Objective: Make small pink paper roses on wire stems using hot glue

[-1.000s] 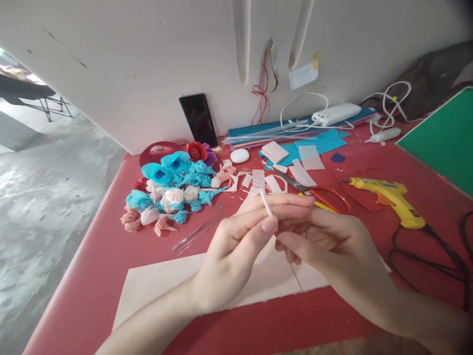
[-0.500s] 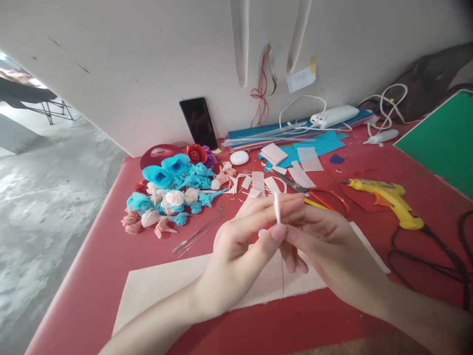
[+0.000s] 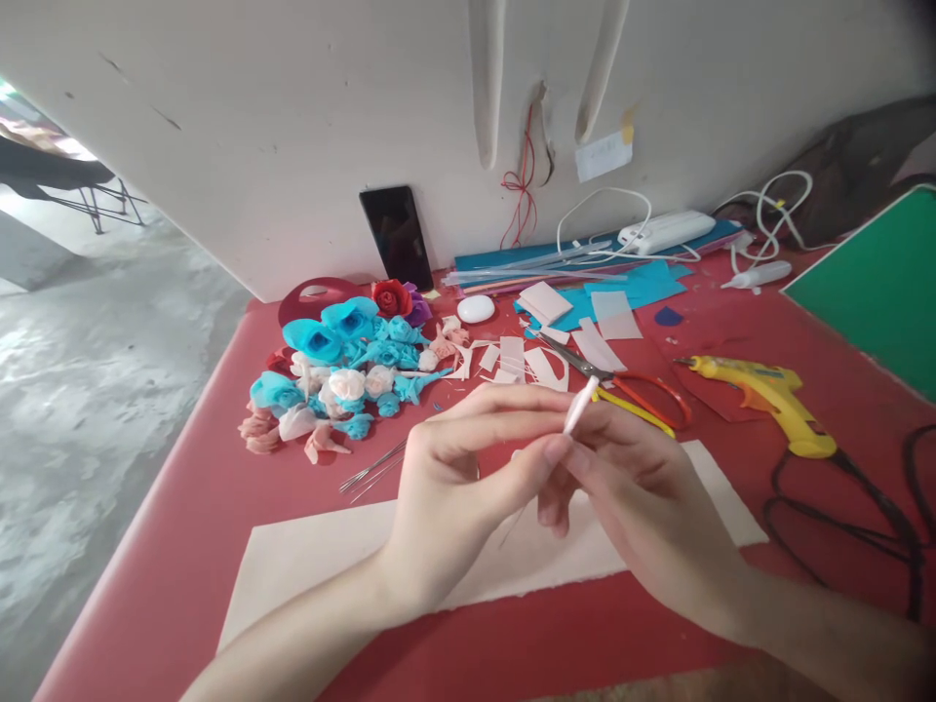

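Note:
Between the fingertips of both hands is a small pale pink paper bud (image 3: 580,406) on a thin wire stem (image 3: 512,526). My left hand (image 3: 468,468) pinches its base with thumb and fingers. From the other side, my right hand (image 3: 636,478) presses its thumb and fingers on the same spot, the two thumbs touching. The bud leans up to the right, its wire slanting down to the left. Under the hands lies a long cream paper strip (image 3: 314,556). Part of the stem is hidden by the fingers.
Crepe paper flowers (image 3: 343,380) are heaped at the left, beside several loose wires (image 3: 372,470). Behind my hands are red-handled scissors (image 3: 643,390) and paper scraps (image 3: 512,356). A yellow glue gun (image 3: 782,400) with a black cord lies right. A phone (image 3: 397,237) leans on the wall.
The bud has tilted from upright to leaning right, and its wire now slants down left instead of hanging straight. Both hands keep their pinch, with the fingers slightly shifted.

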Available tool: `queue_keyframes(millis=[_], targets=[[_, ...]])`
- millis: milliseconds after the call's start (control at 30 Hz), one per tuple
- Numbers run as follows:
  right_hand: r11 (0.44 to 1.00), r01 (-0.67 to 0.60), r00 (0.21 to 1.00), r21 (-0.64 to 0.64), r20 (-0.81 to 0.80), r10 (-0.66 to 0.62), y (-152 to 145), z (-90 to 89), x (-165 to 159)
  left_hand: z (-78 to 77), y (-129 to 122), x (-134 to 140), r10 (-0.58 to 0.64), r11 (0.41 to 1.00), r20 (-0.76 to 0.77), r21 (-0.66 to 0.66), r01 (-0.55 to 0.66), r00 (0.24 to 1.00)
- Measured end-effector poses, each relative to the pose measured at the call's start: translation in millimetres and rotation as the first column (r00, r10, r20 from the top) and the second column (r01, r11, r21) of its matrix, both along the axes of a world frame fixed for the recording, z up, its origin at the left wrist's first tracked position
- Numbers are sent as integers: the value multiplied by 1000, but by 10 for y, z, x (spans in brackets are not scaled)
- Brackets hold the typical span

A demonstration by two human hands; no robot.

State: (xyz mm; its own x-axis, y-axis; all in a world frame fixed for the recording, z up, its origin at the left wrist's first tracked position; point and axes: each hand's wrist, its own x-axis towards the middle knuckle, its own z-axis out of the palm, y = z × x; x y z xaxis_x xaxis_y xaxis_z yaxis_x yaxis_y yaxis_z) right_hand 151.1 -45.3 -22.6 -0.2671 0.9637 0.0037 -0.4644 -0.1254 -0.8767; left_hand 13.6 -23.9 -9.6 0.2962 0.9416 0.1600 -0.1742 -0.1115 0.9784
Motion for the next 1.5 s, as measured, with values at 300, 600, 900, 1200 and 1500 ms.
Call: queue_keyframes(millis=[300, 600, 900, 1200, 1500], targets=[[992, 82, 994, 100, 68, -89, 0, -73, -35, 14, 16, -3, 70, 997, -33, 44, -69, 997], [875, 127, 845, 468, 410, -342, 91, 109, 196, 137, 40, -53, 135, 956, -162, 281, -86, 977], [846, 6, 839, 533, 457, -294, 115, 169, 251, 204, 29, -19, 260, 830, -282, 555, -64, 923], [843, -99, 815, 529, 529, -237, 175, 184, 304, 214, 1, -51, 307, 783, -398, 622, 7, 865], [822, -30, 774, 568, 534, -341, 202, 179, 314, 161, 55, -93, 417, 741, -403, 669, -48, 815]])
